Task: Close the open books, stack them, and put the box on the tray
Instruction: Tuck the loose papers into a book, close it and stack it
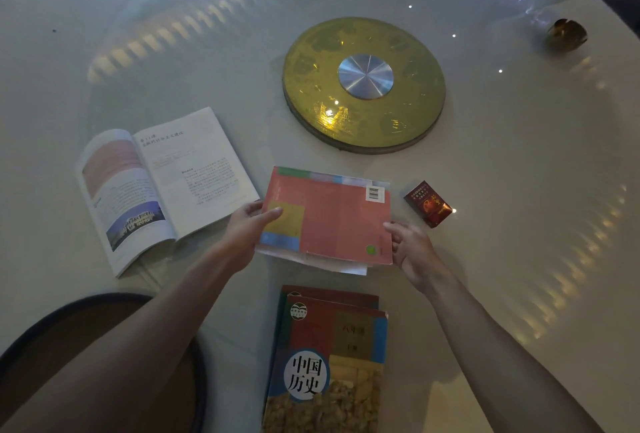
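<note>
A closed pink-covered book (332, 221) lies back cover up in the middle of the table, pages poking out at its near edge. My left hand (247, 231) grips its left edge, thumb on the cover. My right hand (410, 247) holds its right edge. An open book (162, 183) lies flat to the left, showing text and a photo. Two closed history books (329, 363) sit stacked near me. A small red box (428, 204) rests on the table right of the pink book. The dark round tray (194, 349) is at the lower left, partly hidden by my left arm.
A gold turntable base with a silver hub (363, 86) sits beyond the books under a glass top. A small amber glass object (568, 34) stands at the far right. The pale round table (519, 155) surrounds everything.
</note>
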